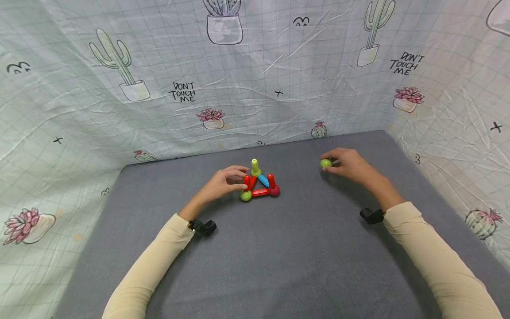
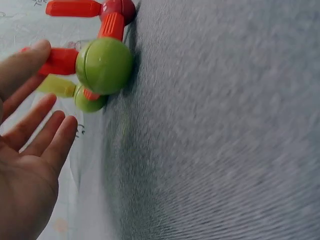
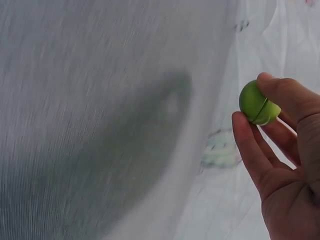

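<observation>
A small build of magnetic rods and balls (image 1: 260,184) stands mid-table: red rods (image 1: 260,192), a blue rod (image 1: 263,180), green balls (image 1: 245,196), a dark red ball (image 1: 274,191) and an upright yellow-green rod (image 1: 254,164). My left hand (image 1: 238,178) is at its left side, fingers mostly straight, one fingertip (image 2: 35,55) touching a red rod (image 2: 62,60) beside a green ball (image 2: 104,65). To the right and apart from the build, my right hand (image 1: 338,162) pinches a loose green ball (image 1: 326,163) between thumb and fingers (image 3: 250,140); the same ball (image 3: 256,104) is off the cloth in the right wrist view.
The grey table cloth (image 1: 279,257) is enclosed at the back and both sides by a crumpled cactus-print sheet (image 1: 239,88). Black wrist cameras (image 1: 203,227) (image 1: 371,215) sit on both cream sleeves.
</observation>
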Demonstrator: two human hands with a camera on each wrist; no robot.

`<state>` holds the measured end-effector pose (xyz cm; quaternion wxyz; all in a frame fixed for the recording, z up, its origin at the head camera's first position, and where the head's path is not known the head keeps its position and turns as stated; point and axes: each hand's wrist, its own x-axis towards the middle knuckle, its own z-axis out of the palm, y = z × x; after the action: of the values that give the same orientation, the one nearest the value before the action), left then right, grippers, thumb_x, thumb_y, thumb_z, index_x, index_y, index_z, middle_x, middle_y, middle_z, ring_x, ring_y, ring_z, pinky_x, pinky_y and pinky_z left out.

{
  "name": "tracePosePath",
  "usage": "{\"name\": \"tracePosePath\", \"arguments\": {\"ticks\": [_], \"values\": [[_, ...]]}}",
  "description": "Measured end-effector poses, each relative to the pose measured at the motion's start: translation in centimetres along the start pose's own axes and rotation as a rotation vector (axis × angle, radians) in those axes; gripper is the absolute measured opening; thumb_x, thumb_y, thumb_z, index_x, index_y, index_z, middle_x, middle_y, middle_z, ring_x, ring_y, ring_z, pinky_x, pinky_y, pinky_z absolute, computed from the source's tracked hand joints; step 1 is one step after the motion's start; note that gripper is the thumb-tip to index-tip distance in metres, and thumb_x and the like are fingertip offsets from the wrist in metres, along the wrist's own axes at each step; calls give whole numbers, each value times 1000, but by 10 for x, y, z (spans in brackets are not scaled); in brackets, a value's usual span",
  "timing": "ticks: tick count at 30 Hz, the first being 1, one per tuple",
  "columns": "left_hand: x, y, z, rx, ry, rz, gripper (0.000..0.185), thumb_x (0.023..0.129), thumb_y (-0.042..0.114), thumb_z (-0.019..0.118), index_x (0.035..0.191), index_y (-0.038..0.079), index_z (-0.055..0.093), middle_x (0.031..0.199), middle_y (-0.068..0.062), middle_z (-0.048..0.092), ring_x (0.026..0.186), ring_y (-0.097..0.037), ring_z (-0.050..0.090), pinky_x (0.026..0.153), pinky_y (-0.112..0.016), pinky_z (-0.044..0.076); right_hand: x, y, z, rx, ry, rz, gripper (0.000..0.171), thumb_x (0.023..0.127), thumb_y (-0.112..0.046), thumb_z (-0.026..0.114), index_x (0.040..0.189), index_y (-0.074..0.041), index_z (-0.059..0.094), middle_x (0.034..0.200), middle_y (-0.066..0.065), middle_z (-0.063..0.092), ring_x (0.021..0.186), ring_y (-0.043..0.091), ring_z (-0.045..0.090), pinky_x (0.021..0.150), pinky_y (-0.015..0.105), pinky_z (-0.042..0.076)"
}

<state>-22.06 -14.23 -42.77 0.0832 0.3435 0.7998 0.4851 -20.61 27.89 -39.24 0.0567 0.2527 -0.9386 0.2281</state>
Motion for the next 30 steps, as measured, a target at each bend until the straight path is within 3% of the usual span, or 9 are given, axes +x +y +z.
{"name": "tracePosePath", "arguments": {"ticks": [3, 8, 10, 13, 19, 26, 30], "values": [[3, 4, -4, -23, -53, 9, 29, 84, 11, 72, 112, 3, 66, 144, -17, 42, 130, -36, 41, 101, -56, 38, 2, -16, 5, 58, -27, -36, 36, 85, -20, 72, 118, -6, 65, 111, 10, 64, 96, 23, 63, 77, 38, 55], [5, 12, -10, -51, -131, -10, 31, 86, 11, 70, 116, 3, 65, 153, -10, 29, 139, -35, 25, 106, -57, 32, 6, -43, 18, 188, -89, -108, 34, 84, -21, 73, 116, -11, 66, 110, 2, 64, 96, 16, 62, 79, 33, 56], [6, 13, -11, -57, -154, -23, 34, 86, 12, 70, 119, 3, 64, 154, -6, 28, 141, -32, 23, 108, -54, 30, 8, -54, 25, 238, -119, -139, 33, 83, -19, 74, 115, -12, 67, 109, -1, 64, 95, 14, 62, 78, 32, 56], [8, 18, -14, -59, -182, -4, 38, 86, 8, 70, 122, -2, 61, 152, -11, 29, 140, -35, 24, 108, -54, 30, 12, -69, 35, 302, -184, -176, 33, 83, -18, 74, 115, -13, 66, 110, -3, 64, 97, 13, 62, 79, 29, 55], [11, 14, -13, -90, -177, 41, 41, 84, 3, 70, 122, -7, 58, 148, -16, 33, 136, -39, 30, 106, -57, 30, 24, -93, 50, 360, -276, -208, 36, 85, -25, 72, 118, -12, 65, 112, -5, 63, 100, 13, 62, 81, 29, 55], [17, 9, -10, -181, -147, 31, 64, 82, 2, 72, 137, -5, 38, 146, -14, 36, 138, -32, 30, 107, -59, 28, 32, -102, 59, 380, -291, -197, 38, 86, -30, 71, 118, -12, 65, 111, -7, 62, 98, 8, 62, 82, 29, 54], [17, 8, -11, -213, -154, 9, 66, 87, 5, 67, 143, 1, 32, 148, -12, 33, 139, -31, 26, 108, -58, 27, 32, -103, 59, 396, -284, -196, 38, 86, -31, 70, 118, -12, 65, 112, -7, 63, 98, 8, 62, 83, 31, 54]]}}
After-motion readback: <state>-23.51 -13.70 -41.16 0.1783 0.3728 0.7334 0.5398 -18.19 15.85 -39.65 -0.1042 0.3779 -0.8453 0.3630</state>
